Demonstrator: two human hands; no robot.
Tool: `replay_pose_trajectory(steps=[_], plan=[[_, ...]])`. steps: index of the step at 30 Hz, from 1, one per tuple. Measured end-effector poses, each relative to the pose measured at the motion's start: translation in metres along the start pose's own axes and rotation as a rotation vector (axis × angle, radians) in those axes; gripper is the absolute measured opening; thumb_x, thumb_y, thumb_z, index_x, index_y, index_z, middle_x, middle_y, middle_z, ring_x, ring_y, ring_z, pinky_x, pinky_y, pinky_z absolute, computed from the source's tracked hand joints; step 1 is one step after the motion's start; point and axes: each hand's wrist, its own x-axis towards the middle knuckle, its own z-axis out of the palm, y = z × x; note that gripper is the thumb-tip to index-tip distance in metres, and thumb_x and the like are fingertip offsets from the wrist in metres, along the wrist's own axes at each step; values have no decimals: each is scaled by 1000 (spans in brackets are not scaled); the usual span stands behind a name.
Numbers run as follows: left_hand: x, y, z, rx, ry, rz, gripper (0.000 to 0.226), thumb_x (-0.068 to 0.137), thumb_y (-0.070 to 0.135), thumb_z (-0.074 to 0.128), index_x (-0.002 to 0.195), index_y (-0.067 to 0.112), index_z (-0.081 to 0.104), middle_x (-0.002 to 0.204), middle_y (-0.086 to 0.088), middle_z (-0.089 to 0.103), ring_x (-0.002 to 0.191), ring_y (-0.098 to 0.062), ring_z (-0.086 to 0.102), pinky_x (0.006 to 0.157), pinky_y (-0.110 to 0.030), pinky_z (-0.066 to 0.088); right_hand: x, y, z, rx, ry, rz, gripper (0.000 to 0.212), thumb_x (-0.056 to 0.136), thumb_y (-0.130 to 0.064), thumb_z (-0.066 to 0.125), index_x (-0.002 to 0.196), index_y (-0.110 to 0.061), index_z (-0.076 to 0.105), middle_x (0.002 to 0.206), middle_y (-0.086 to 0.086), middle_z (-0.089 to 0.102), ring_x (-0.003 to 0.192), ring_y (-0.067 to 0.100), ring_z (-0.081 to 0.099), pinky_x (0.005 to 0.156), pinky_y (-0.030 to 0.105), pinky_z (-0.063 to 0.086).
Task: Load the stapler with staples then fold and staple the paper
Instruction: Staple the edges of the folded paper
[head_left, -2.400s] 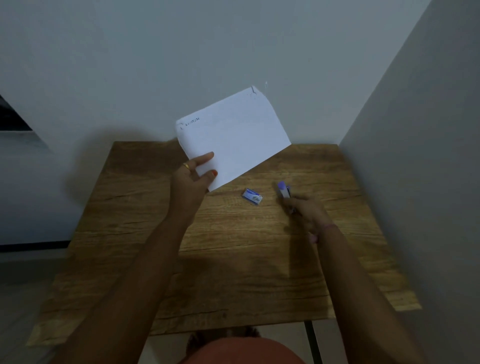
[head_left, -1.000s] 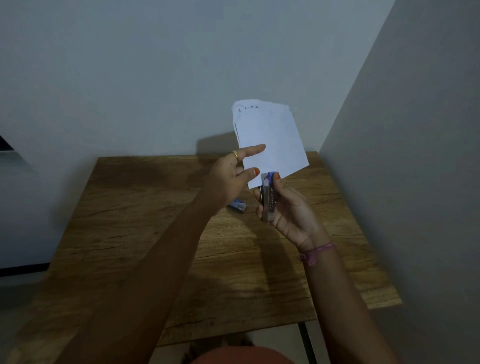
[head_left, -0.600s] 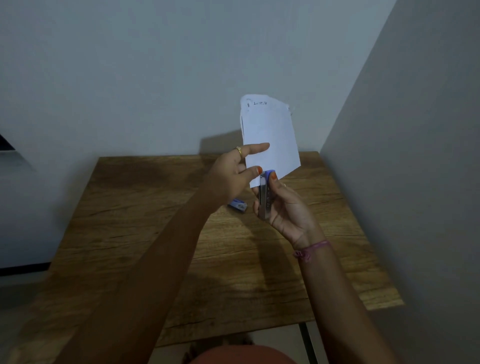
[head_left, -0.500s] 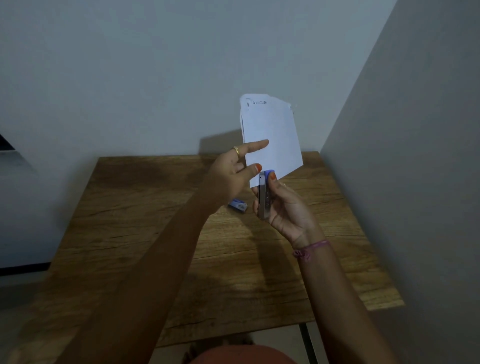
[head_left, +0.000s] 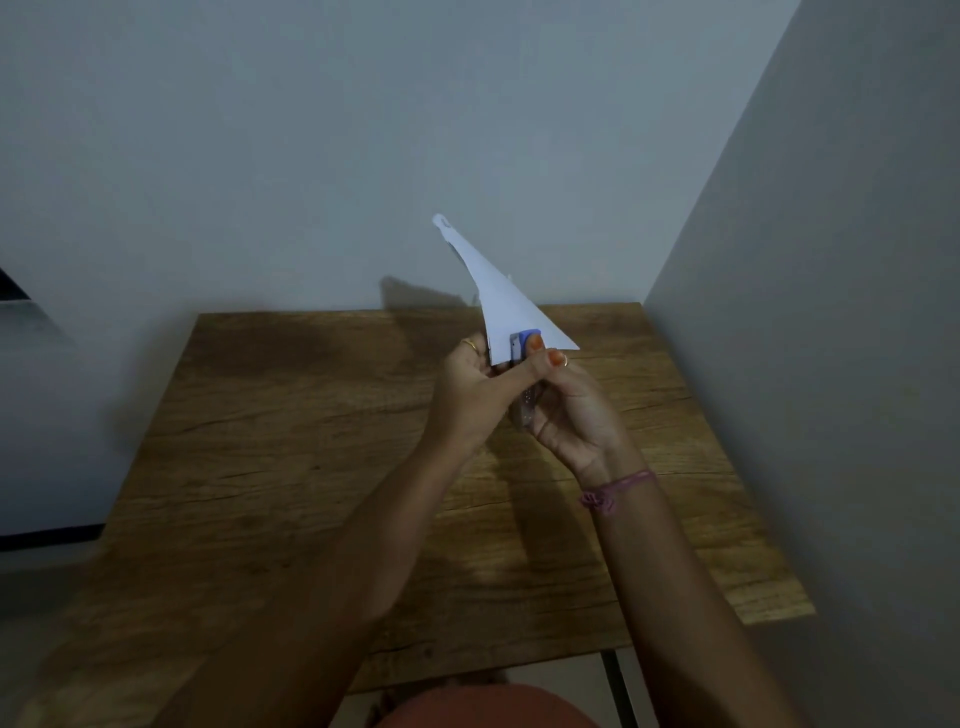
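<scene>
The folded white paper (head_left: 498, 306) is held up above the wooden table (head_left: 311, 467), turned nearly edge-on so it looks like a narrow triangle. My left hand (head_left: 475, 389) pinches its lower corner. My right hand (head_left: 566, 410) grips the small stapler (head_left: 524, 353), which has a purple top and a metal body; its head sits on the paper's lower edge, with my thumb on the purple top. The two hands touch. The staple box is hidden behind my hands.
The table stands in a corner, with a pale wall behind it and another wall (head_left: 805, 312) close on the right. A pink thread band (head_left: 613, 491) circles my right wrist.
The paper has turned from facing me to nearly edge-on. My hands have come together, and the stapler's head now sits on the paper's lower corner.
</scene>
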Motion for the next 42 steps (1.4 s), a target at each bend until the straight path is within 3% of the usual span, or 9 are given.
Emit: replay_pose_trajectory(steps=[6,11,15,19,24,26,29,37,42], plan=[[3,2,-2,36,22,-12,28,71,28,80,96,18,72,95,-3,76,91,-19,73,75,-30,56,2,5,7,1,24,-13,10,81,-16,65,79,-14,74,85,6,73,76,16,70,60,29,59],[2,0,-4,30,66,-43,31,72,28,78,100,16,72,96,-4,76,92,-21,73,84,-43,57,4,9,13,-14,37,-1,8,74,-15,68,77,-14,75,81,5,73,74,16,71,59,29,58],[8,12,-17,58,-38,-149,46,65,32,83,104,13,68,103,-9,74,97,-27,71,92,-56,51,4,8,9,-79,43,8,10,76,-16,67,84,-10,69,79,5,71,69,15,69,58,28,58],[25,38,-30,-143,-251,-335,44,81,41,71,110,9,67,112,-16,71,104,-30,68,84,-41,57,2,8,12,-220,30,21,23,79,-25,70,93,-8,64,89,11,69,72,18,69,55,27,56],[34,47,-30,-214,-144,-362,27,97,12,51,122,1,56,101,-10,74,86,-25,73,63,-33,59,-1,8,20,-310,34,9,15,73,-27,73,84,-17,73,84,4,70,76,14,67,64,27,56],[34,49,-31,-237,-154,-350,25,97,10,49,121,4,57,109,-13,71,90,-27,72,66,-36,59,-3,4,19,-283,19,28,12,74,-27,72,78,-15,72,85,8,69,75,14,68,63,27,57],[34,53,-36,-261,-171,-327,28,96,8,50,123,6,57,122,-13,66,105,-29,67,79,-40,59,-6,-5,14,-213,11,48,27,78,-27,69,93,-6,63,87,12,67,73,16,68,59,28,57],[36,57,-37,-231,-177,-337,27,94,9,53,120,8,60,114,-9,71,102,-26,69,75,-37,59,-6,-17,5,-120,12,43,28,79,-26,68,98,-6,62,91,12,65,82,18,63,65,28,58],[36,59,-35,-192,-177,-344,34,94,8,53,128,5,55,123,-12,66,108,-28,66,85,-41,58,-7,-16,3,-123,21,42,25,79,-25,69,95,-7,62,95,12,66,87,18,64,65,29,58]])
